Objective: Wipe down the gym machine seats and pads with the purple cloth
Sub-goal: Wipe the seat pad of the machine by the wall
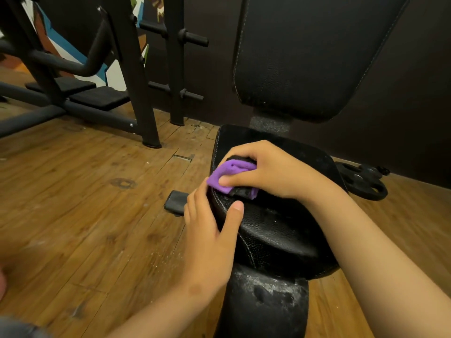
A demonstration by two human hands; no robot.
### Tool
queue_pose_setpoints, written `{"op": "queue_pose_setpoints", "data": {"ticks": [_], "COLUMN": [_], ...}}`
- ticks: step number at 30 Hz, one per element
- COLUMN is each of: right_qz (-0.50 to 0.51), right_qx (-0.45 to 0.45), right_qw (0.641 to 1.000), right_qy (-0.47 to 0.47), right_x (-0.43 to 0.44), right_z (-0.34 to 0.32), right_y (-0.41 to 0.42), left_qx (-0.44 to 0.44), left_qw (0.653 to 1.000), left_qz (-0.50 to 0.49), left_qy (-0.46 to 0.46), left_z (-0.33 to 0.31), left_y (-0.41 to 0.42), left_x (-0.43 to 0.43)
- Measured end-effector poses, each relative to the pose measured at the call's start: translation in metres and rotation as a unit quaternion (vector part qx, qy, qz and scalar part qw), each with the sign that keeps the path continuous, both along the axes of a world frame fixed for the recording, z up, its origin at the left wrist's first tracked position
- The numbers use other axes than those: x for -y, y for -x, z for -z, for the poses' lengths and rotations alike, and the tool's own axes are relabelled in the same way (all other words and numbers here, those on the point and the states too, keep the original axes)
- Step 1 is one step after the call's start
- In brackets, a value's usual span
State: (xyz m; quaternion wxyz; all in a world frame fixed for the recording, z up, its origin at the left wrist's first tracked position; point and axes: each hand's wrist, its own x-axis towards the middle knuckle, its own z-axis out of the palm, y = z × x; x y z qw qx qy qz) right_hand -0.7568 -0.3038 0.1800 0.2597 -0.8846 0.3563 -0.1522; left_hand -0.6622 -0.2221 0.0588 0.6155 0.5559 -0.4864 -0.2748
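Two hands at work on one black seat [280,230], both at its left edge.

Right hand [266,172]: fingers curled over a bunched purple cloth [231,174], thumb along its near side, cloth clamped firmly and pressed down on the seat top. Cloth position: left edge of the seat, about midway between far and near corners, one purple fold overhanging the edge. Dark patch noted on the cloth under the fingers and again at its near side; soiling or a second layer, cannot tell.

Left hand [210,230]: clasped on the same left edge, just nearer than the cloth. Thumb flat on the seat top, fingers down over the side, fingertips close to the overhanging fold; touching or not, cannot tell.

Seat surface: pebbled black vinyl, pale stitching, light specks toward the near half. Black support post [268,301] under the near edge, heavily dusted with white.

Upright back pad [305,57] above the far edge of the seat, black, white stitch lines.

Surroundings: wooden plank floor [85,191], scuffed. Small black foot [174,203] on the floor just beside the left fingers. Black weight plate [366,181] on the floor past the right edge. Black machine frame [136,69] with pegs and foot plates [97,96] well apart, far left.
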Motion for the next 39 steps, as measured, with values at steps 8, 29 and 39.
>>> {"op": "queue_pose_setpoints", "data": {"ticks": [8,29,39], "right_qz": [0.010,-0.033,0.036], "right_qx": [-0.062,-0.091,-0.031], "right_qw": [0.994,0.995,0.997], "right_qy": [0.084,-0.012,0.061], "right_x": [0.006,-0.044,-0.069], "right_z": [0.001,-0.015,0.001], "right_y": [-0.018,0.022,0.040], "left_qx": [0.009,0.000,-0.005], "left_qw": [1.000,0.999,0.999], "left_qz": [0.003,0.020,0.021], "left_qy": [-0.005,-0.039,-0.030], "left_z": [-0.001,0.015,0.014], "left_y": [0.000,0.017,0.016], "left_x": [0.000,-0.031,-0.031]}}
